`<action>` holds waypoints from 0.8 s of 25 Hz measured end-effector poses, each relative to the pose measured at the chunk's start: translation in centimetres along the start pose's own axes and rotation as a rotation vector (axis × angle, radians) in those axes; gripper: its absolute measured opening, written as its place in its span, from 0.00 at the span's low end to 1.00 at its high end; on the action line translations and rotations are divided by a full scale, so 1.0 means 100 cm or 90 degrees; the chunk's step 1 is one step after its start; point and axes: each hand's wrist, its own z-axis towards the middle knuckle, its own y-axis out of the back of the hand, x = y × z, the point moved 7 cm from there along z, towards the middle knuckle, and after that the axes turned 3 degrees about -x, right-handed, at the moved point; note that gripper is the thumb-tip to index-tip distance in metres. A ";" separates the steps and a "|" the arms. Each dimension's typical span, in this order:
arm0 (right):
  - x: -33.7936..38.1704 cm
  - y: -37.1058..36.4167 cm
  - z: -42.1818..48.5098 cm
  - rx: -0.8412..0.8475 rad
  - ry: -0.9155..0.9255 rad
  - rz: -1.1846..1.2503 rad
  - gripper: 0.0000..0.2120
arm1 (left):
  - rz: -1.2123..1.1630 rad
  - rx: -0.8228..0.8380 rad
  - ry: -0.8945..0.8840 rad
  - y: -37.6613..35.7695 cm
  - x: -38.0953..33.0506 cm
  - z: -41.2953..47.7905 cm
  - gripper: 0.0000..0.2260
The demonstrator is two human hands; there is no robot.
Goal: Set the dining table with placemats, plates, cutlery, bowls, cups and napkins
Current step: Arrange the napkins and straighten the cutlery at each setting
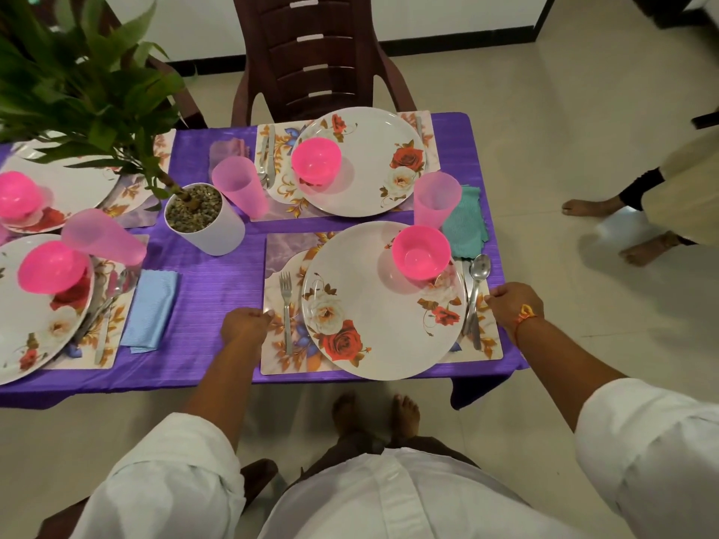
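Observation:
A floral placemat (295, 361) lies at the near edge of the purple-clothed table (218, 289). On it rest a white rose-patterned plate (381, 320) with a pink bowl (421, 252), a fork (287, 305) to its left, and a spoon (477, 282) to its right. My left hand (246, 324) pinches the mat's left edge. My right hand (511, 305) pinches its right edge. A pink cup (435, 198) and a teal napkin (465, 227) sit just beyond the mat.
A second set place (360, 161) lies across the table before a brown chair (319, 56). Two more set places lie at the left, with a blue napkin (149, 305). A potted plant (196, 215) stands mid-table. Another person's bare feet (622, 227) stand on the floor at the right.

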 end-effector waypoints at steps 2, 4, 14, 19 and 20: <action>0.000 -0.001 -0.003 -0.001 0.002 -0.001 0.08 | 0.008 -0.004 0.003 0.003 0.003 0.001 0.14; 0.001 -0.003 -0.006 -0.001 0.007 -0.001 0.08 | 0.018 -0.012 0.006 0.009 0.004 0.000 0.14; 0.014 -0.022 -0.023 0.022 0.028 -0.010 0.09 | 0.078 -0.036 -0.020 0.031 0.005 0.012 0.15; 0.023 -0.027 -0.030 0.025 0.044 -0.019 0.08 | 0.122 -0.057 -0.040 0.036 0.003 0.015 0.16; 0.023 -0.028 -0.030 0.036 0.042 -0.032 0.08 | 0.129 -0.063 -0.045 0.037 0.002 0.015 0.16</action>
